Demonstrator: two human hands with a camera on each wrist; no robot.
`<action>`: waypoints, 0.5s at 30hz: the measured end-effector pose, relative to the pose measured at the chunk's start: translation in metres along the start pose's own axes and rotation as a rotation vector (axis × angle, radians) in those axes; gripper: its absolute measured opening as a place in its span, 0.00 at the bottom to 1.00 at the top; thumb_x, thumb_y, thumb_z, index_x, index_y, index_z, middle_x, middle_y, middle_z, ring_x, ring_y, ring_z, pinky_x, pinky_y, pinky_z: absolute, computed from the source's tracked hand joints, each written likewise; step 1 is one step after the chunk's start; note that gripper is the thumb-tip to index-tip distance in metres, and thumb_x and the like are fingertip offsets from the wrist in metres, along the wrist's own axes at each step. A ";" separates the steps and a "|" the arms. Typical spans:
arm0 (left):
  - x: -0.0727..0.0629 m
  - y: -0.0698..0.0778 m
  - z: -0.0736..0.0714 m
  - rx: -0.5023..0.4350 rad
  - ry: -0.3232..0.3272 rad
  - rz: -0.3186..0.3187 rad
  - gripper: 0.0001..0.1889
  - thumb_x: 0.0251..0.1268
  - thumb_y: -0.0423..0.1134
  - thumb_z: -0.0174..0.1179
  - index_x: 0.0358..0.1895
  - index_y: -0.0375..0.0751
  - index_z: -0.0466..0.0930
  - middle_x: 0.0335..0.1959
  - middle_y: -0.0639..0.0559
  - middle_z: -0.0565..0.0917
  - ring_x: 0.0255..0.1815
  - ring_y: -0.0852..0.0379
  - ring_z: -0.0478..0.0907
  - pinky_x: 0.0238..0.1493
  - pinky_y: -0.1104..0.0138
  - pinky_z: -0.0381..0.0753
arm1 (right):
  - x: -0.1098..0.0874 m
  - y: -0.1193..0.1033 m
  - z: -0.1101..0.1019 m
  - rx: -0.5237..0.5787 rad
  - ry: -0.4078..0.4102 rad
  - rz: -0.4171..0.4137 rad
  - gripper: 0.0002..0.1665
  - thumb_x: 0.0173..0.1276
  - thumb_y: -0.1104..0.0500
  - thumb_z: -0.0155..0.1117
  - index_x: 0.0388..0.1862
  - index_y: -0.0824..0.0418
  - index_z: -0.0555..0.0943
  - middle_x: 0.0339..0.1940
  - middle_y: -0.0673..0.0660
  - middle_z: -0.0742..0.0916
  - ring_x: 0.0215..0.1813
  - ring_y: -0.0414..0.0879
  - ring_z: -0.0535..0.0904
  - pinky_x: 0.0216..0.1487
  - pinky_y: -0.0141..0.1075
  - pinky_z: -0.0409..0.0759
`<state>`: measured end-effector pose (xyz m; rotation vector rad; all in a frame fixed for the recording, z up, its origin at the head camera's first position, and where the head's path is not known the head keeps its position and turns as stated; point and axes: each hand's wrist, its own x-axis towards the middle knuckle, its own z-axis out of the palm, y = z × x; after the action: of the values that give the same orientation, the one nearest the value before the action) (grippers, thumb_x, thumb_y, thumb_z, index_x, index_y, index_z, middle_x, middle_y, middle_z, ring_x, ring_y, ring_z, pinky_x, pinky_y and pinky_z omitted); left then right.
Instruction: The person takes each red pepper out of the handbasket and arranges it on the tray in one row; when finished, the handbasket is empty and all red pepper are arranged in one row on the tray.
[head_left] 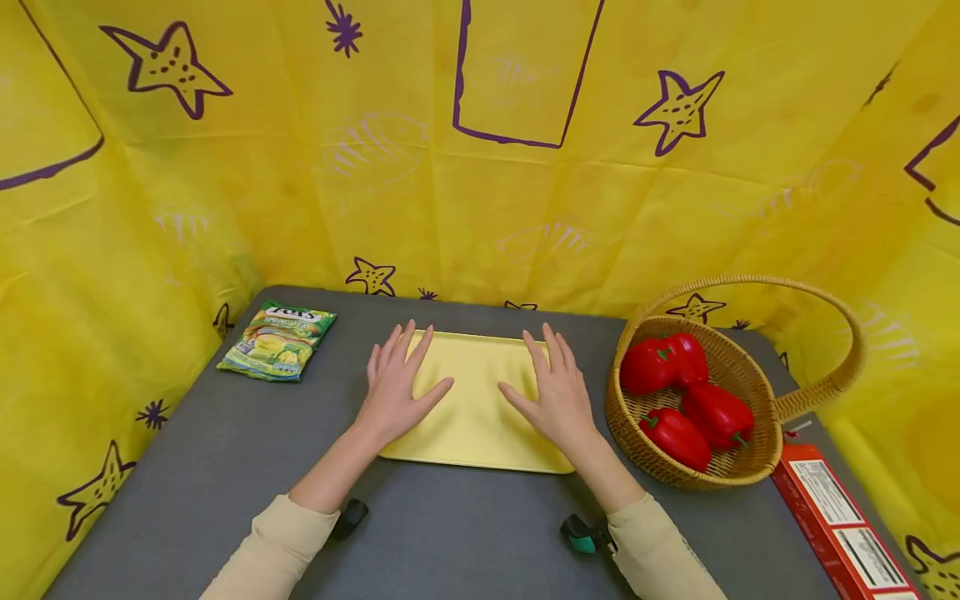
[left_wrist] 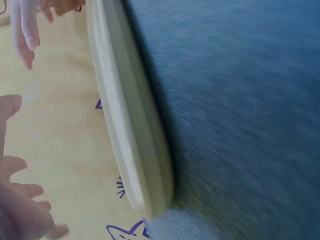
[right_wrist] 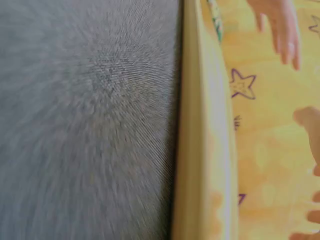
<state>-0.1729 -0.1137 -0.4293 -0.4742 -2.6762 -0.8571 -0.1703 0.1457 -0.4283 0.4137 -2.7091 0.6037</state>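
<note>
A pale yellow rectangular tray (head_left: pixel 474 400) lies flat on the grey table. My left hand (head_left: pixel 393 392) hovers over the tray's left side, fingers spread and holding nothing. Over the right side is my right hand (head_left: pixel 557 396), its fingers likewise extended and bare. In the left wrist view the tray's side wall (left_wrist: pixel 127 115) runs down beside the left hand (left_wrist: pixel 25 200). The right wrist view has the tray edge (right_wrist: pixel 205 130) close by, with fingers of the right hand (right_wrist: pixel 312 140) at the frame's border.
To the right stands a wicker basket (head_left: pixel 622 425) with a tall handle, holding several red bell peppers (head_left: pixel 678 437). A red box (head_left: pixel 840 521) lies at the table's right edge. At the back left rests a green Fox's candy bag (head_left: pixel 277 342). Yellow patterned cloth (head_left: pixel 480 217) surrounds the table.
</note>
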 end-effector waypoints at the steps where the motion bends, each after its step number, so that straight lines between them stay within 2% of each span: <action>1: -0.002 -0.001 -0.001 -0.041 0.011 0.023 0.41 0.63 0.54 0.63 0.76 0.44 0.59 0.77 0.39 0.54 0.77 0.40 0.46 0.70 0.38 0.42 | -0.002 0.001 -0.005 0.032 0.020 -0.020 0.46 0.63 0.39 0.66 0.75 0.54 0.63 0.77 0.61 0.61 0.74 0.59 0.58 0.60 0.61 0.70; 5: -0.013 -0.004 -0.010 -0.171 0.018 0.071 0.34 0.62 0.44 0.66 0.71 0.39 0.67 0.71 0.41 0.66 0.71 0.41 0.61 0.66 0.42 0.61 | -0.011 0.006 -0.026 0.148 0.088 -0.076 0.34 0.63 0.49 0.70 0.66 0.58 0.74 0.68 0.59 0.74 0.65 0.54 0.72 0.52 0.53 0.79; 7: -0.019 -0.008 -0.014 -0.217 -0.004 0.068 0.32 0.62 0.42 0.66 0.69 0.39 0.69 0.69 0.43 0.69 0.69 0.43 0.65 0.65 0.45 0.65 | -0.015 0.011 -0.037 0.188 0.123 -0.106 0.28 0.62 0.53 0.71 0.60 0.60 0.78 0.62 0.58 0.78 0.58 0.53 0.77 0.48 0.48 0.81; 11: -0.028 -0.018 -0.020 -0.251 -0.088 0.047 0.33 0.63 0.43 0.66 0.70 0.41 0.67 0.68 0.45 0.70 0.68 0.45 0.67 0.64 0.46 0.67 | -0.024 0.025 -0.059 0.235 0.174 -0.149 0.17 0.60 0.60 0.72 0.49 0.60 0.83 0.51 0.55 0.83 0.44 0.49 0.80 0.39 0.43 0.83; 15: -0.038 -0.032 -0.026 -0.241 -0.206 0.027 0.37 0.64 0.45 0.66 0.73 0.39 0.62 0.71 0.42 0.65 0.71 0.42 0.61 0.66 0.43 0.62 | -0.032 0.043 -0.080 0.239 0.171 -0.112 0.13 0.60 0.64 0.72 0.44 0.58 0.84 0.44 0.52 0.84 0.39 0.44 0.78 0.37 0.39 0.83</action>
<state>-0.1468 -0.1623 -0.4395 -0.6862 -2.7528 -1.1899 -0.1365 0.2258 -0.3875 0.5427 -2.4425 0.8922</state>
